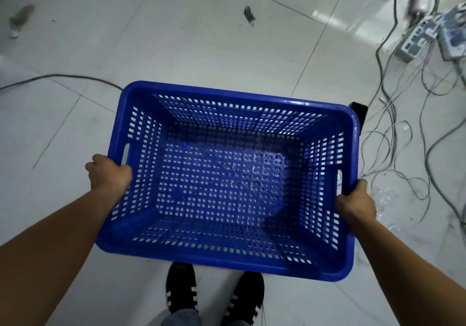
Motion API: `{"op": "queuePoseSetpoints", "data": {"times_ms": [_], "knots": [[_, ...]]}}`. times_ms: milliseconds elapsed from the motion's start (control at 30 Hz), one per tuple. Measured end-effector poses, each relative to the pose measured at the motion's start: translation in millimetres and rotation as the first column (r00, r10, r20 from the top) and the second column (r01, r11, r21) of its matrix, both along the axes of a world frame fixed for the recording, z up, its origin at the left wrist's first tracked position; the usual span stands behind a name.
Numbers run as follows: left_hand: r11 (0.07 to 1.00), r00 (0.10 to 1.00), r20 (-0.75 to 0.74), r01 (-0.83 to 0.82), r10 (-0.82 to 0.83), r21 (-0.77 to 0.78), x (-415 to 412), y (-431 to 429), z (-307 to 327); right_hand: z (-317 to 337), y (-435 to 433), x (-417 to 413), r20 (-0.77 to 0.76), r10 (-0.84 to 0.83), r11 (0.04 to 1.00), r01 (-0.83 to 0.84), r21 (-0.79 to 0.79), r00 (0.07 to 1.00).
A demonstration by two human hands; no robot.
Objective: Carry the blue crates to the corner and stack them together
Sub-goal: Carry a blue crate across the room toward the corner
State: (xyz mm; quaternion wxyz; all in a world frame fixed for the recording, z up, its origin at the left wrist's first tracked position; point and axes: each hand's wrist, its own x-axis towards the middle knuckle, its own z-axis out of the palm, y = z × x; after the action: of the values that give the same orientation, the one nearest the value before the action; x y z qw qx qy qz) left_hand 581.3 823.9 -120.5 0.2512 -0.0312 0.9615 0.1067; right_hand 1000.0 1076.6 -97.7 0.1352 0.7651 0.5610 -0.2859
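Item: blue perforated crate (pixel 227 182), empty, held clear of the tiled floor (pixel 176 48) at about waist level, directly above your black striped shoes (pixel 181 288). No other crate and no corner is in view.

Grip: your left hand (pixel 108 174) wraps the left rim just beside the handle slot; your right hand (pixel 355 202) does the same on the right rim. On both hands the fingers curl under the lip and are out of sight, so how deep the hold goes cannot be told. Both hands are closed on the crate.

Hazards on the floor:
- Loose cables (pixel 403 149) tangled to your right, some strands near the crate's right edge. The crate blocks your view of the ground ahead of your feet; a caught shoe would likely mean a stumble and a dropped load.
- Power strips (pixel 416 40) at the far right, feeding those cables. A snagged wire could drag them.
- One dark cable (pixel 63 77) crossing from the left toward the crate's far corner.
- Small scraps of debris (pixel 249 15) ahead, and clear plastic film (pixel 383 197) by your right hand: a likely slip risk on glossy tile.
- A dark flat object (pixel 360 113) behind the crate's far right corner; identity unclear.

Handling note: a rim hold rather than the slots may let the crate tip if one side slips.
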Motion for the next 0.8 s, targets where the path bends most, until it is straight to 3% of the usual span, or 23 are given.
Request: {"op": "queuePoseSetpoints", "data": {"times_ms": [200, 367, 633, 800], "knots": [[0.999, 1.0, 0.001, -0.024, 0.024, 0.048, -14.8, -8.7, 26.3, 23.7, 3.0, -6.8, -0.026, 0.021, 1.0, -0.02, 0.022, 0.999], [0.994, 0.999, -0.012, -0.051, 0.053, 0.092, -44.8, -10.8, 85.1, 88.4, 23.2, -34.0, -0.063, 0.108, 0.993, -0.105, 0.044, 0.992], [0.985, 0.998, 0.005, -0.061, 0.061, 0.162, -97.9, -18.4, 239.7, 243.6, 49.5, -88.7, -0.149, 0.191, 0.974, -0.169, 0.149, 0.97], [0.951, 0.996, -0.085, 0.021, 0.006, 0.308, -122.2, -12.5, 384.1, 368.9, 77.1, -111.2, -0.18, 0.234, 0.954, -0.19, 0.234, 0.955]]}}
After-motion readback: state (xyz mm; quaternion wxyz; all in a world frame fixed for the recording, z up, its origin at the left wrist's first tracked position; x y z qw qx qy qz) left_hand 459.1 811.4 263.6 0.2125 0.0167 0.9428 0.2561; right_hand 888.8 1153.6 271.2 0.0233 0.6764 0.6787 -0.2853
